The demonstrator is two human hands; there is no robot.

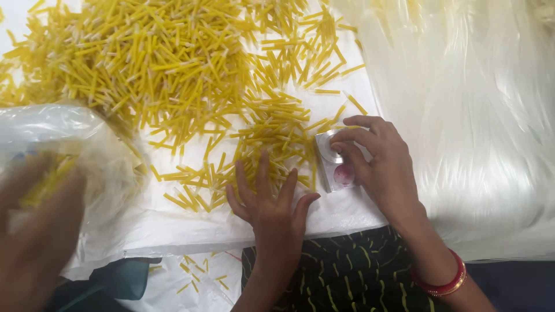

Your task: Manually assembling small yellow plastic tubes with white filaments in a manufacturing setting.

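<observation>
— What are your hands doing?
— My left hand (269, 199) lies flat, fingers spread, on the yellow sticks (254, 138) on the worktop (341, 211); my right hand (378, 159) grips the small metal block (334, 162) beside them.
— Next?
— Probably feeding 1 stick in, carefully aligned.

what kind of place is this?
Likely a small hand-assembly or packing workspace: a heap of yellow tubes on a white sheet, stacked clear plastic, and the right hand on a small counter device.

A clear plastic bag (69, 133) and heaped translucent sheeting (480, 115) flank the white cloth (191, 225).
</observation>
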